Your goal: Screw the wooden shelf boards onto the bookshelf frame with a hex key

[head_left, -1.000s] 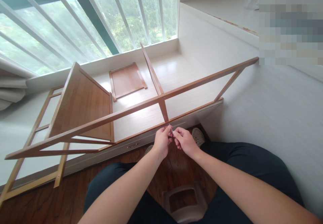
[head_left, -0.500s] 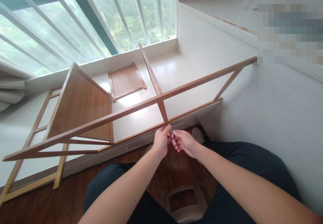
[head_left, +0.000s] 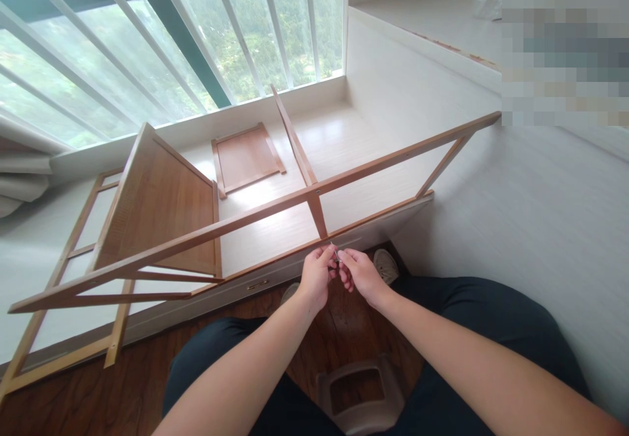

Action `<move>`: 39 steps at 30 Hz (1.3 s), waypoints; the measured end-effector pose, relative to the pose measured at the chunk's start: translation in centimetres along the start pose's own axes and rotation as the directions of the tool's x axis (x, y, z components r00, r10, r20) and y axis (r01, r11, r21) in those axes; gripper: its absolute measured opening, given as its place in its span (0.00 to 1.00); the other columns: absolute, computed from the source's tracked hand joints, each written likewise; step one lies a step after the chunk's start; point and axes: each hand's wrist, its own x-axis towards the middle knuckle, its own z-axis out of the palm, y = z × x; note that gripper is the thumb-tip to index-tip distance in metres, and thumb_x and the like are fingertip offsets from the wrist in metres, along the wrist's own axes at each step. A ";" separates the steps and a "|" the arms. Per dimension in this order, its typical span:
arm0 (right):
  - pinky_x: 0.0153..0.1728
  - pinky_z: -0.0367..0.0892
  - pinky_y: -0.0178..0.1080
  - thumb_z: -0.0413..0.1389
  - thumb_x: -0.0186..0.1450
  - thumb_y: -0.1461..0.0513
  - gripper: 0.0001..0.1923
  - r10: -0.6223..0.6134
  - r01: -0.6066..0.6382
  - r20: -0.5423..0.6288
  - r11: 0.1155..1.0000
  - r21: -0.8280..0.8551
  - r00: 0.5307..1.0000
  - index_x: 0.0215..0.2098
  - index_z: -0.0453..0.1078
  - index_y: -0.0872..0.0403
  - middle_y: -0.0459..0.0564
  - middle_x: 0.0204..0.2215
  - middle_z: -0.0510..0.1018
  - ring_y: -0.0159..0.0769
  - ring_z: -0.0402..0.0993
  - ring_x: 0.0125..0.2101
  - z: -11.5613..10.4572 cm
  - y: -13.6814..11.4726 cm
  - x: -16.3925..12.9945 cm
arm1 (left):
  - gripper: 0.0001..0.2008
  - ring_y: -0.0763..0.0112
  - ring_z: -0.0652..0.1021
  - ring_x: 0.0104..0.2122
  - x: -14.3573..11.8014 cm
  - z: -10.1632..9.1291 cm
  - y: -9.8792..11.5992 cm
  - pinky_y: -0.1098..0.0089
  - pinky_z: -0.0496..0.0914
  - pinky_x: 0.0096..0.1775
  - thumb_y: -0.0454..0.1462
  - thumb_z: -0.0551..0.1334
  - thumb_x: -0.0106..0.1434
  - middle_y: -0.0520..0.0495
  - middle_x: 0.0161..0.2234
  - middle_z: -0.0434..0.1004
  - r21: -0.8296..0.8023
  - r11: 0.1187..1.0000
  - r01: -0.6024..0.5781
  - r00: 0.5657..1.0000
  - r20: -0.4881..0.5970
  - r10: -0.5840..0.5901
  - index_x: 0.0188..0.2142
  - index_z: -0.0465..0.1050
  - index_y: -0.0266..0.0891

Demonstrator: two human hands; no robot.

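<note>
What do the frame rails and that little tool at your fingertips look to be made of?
Frame rail: looks like wood or bamboo, warm brown with a smooth satin sheen. Small tool, pinched between left hand and right hand: grey and glinting, probably metal; too small to be sure.

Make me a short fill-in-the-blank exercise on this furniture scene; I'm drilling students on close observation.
1. Both hands pinch a small ____ tool just below the wooden frame.
2. A loose wooden panel lies flat on the white platform near the ____.
3. The left hand and right hand meet at the frame's ____ rail.

Missing words: metal; window; lower
</note>
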 end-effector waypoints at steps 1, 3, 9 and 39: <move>0.13 0.55 0.29 0.52 0.66 0.45 0.21 -0.017 0.016 -0.007 1.000 -0.021 1.000 0.27 0.61 0.51 0.38 0.14 0.66 0.26 0.59 0.13 0.0 -0.1 -0.1 | 0.21 0.78 0.68 0.19 0.0 0.0 0.0 0.74 0.62 0.23 0.47 0.73 0.50 0.55 0.21 0.66 -0.002 1.000 -0.003 1.000 -0.007 0.003 0.35 0.73 0.35; 0.14 0.55 0.29 0.53 0.66 0.47 0.19 -0.048 0.046 -0.021 0.997 -0.059 0.999 0.27 0.62 0.51 0.39 0.15 0.66 0.26 0.59 0.14 0.0 -0.2 -0.3 | 0.21 0.78 0.68 0.20 0.0 0.0 0.1 0.75 0.62 0.24 0.46 0.73 0.50 0.55 0.21 0.66 -0.010 1.000 -0.008 1.000 -0.027 0.008 0.35 0.74 0.34; 0.23 0.62 0.32 0.51 0.69 0.51 0.16 -0.247 0.225 -0.031 0.921 -0.317 0.968 0.29 0.65 0.51 0.41 0.17 0.68 0.30 0.65 0.19 0.0 -0.9 -1.1 | 0.22 0.76 0.71 0.24 -0.1 0.1 0.2 0.74 0.64 0.26 0.47 0.75 0.48 0.54 0.22 0.68 -0.027 1.000 -0.010 0.998 -0.064 0.008 0.36 0.75 0.34; 0.20 0.60 0.30 0.51 0.70 0.50 0.16 -0.222 0.217 -0.004 0.957 -0.190 0.975 0.29 0.64 0.51 0.39 0.17 0.67 0.28 0.63 0.17 0.2 -0.2 -0.9 | 0.22 0.76 0.71 0.21 -0.1 0.2 0.1 0.74 0.63 0.24 0.47 0.73 0.49 0.55 0.22 0.68 -0.039 0.999 -0.028 0.998 -0.056 0.026 0.36 0.73 0.35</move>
